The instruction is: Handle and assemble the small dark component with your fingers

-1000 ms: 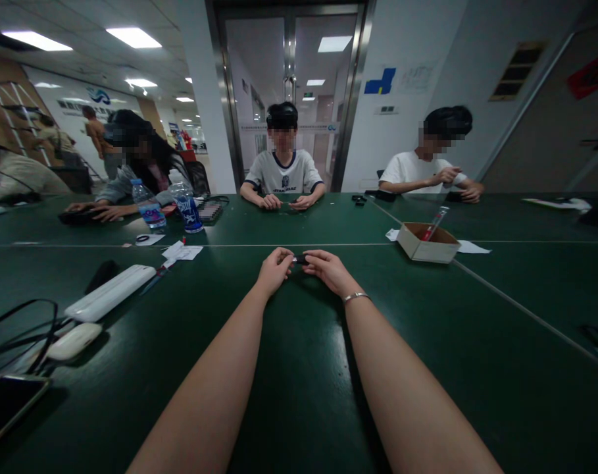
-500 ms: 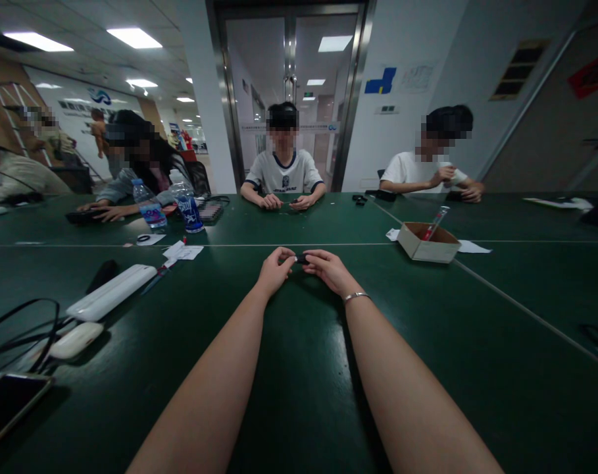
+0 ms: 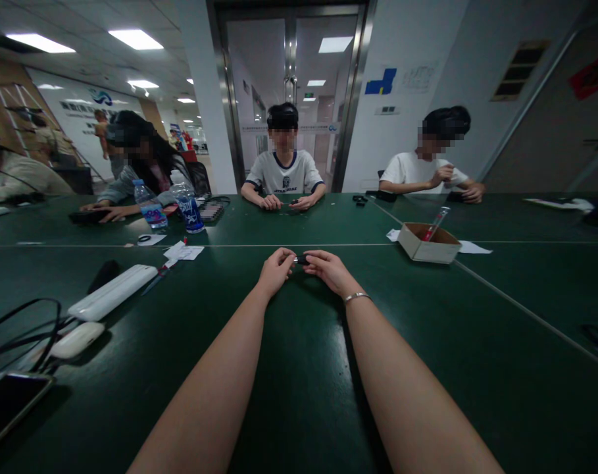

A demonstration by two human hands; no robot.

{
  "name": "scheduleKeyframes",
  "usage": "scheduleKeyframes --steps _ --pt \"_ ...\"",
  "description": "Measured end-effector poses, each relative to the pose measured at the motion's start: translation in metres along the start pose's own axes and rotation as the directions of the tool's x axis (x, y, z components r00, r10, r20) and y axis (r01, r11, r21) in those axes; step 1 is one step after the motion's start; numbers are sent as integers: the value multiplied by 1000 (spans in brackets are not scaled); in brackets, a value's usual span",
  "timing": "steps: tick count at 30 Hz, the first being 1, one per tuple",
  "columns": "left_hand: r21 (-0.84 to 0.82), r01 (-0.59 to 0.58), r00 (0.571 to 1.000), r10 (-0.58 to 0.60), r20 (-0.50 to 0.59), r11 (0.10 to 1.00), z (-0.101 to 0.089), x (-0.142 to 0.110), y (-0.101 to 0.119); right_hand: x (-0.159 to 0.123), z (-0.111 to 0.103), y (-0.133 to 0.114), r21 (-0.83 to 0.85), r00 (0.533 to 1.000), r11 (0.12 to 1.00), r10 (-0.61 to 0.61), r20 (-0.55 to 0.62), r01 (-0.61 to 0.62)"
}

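Observation:
A small black object with a silver end [image 3: 302,260], perhaps a USB stick, is held level between my two hands just above the green table [image 3: 299,368]. My left hand [image 3: 275,270] pinches the silver end between thumb and fingertips. On the black end, the thumb and fingers of my right hand [image 3: 330,268] are closed. Fingers cover part of the object, so its exact kind cannot be made out. A silver bracelet [image 3: 358,297] circles my right wrist.
To the left lie a phone [image 3: 13,401], a white power bank [image 3: 112,293], a white rounded case [image 3: 77,340] and black cords. Two bottles [image 3: 187,204] stand beyond. At right is an open box [image 3: 429,247] holding a clear-and-red tube. Several people sit across the table.
A little more of the silver end shows between my fingertips. Both my hands stay almost in place.

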State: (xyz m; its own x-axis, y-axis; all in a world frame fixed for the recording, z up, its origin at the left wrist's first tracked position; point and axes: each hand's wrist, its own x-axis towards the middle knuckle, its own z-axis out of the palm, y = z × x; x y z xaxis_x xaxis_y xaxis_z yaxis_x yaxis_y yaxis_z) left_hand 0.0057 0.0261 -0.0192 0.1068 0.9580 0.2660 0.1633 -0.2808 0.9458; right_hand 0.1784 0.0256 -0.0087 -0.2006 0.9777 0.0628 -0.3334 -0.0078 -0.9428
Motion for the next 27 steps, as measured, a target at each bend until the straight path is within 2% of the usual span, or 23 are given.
scheduleKeyframes --steps 11,27 --pt "9 18 1000 -18 -18 1000 0 -5 11 -1 0 0 0 1000 1000 -2 13 2" --pt "4 28 998 -27 -57 1000 -1 -3 8 -2 0 0 10 999 1000 16 42 -17"
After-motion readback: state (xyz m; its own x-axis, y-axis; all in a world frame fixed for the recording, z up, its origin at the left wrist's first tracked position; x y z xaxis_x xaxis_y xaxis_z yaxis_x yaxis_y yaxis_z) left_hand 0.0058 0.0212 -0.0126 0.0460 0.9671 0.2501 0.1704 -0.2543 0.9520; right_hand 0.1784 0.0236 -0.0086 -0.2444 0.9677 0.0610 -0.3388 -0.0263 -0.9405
